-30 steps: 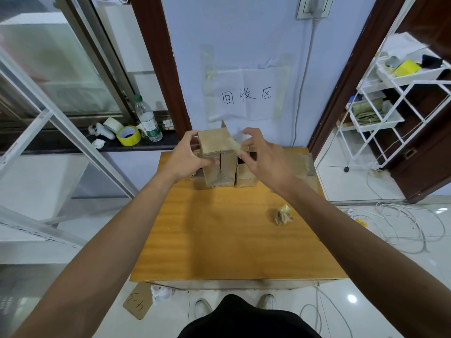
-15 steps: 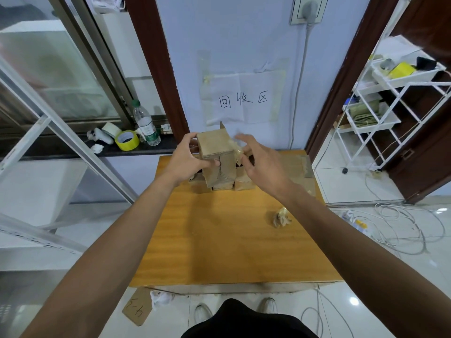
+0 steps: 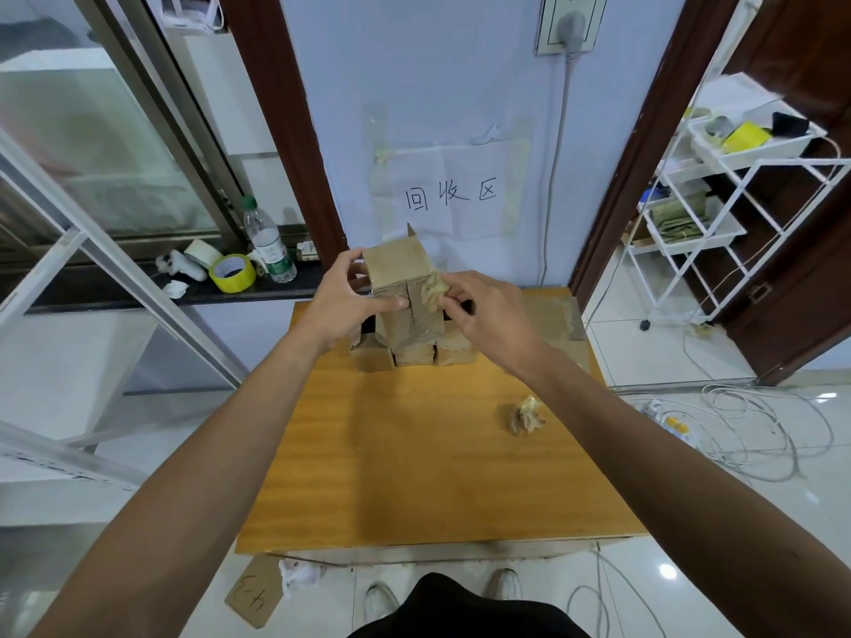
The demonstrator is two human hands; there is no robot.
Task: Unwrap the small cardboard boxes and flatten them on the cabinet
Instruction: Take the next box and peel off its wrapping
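The left hand [image 3: 343,306] grips a small cardboard box [image 3: 400,274] from its left side; the thumb lies curled across the near face beside the slit between the flaps, and the fingers wrap round the far left edge. The box stands upright over the back of the wooden cabinet [image 3: 414,462], above a row of other small boxes [image 3: 453,351]; whether it touches them I cannot tell. The right hand [image 3: 483,317] is at the box's right edge; its thumb and fingertips are curled and pinch a crumpled strip of tape [image 3: 432,290] that clings to the box's upper right corner. A wad of peeled tape [image 3: 526,415] lies on the cabinet top, well apart from the boxes; flattened cardboard [image 3: 548,317] lies at the back right corner.
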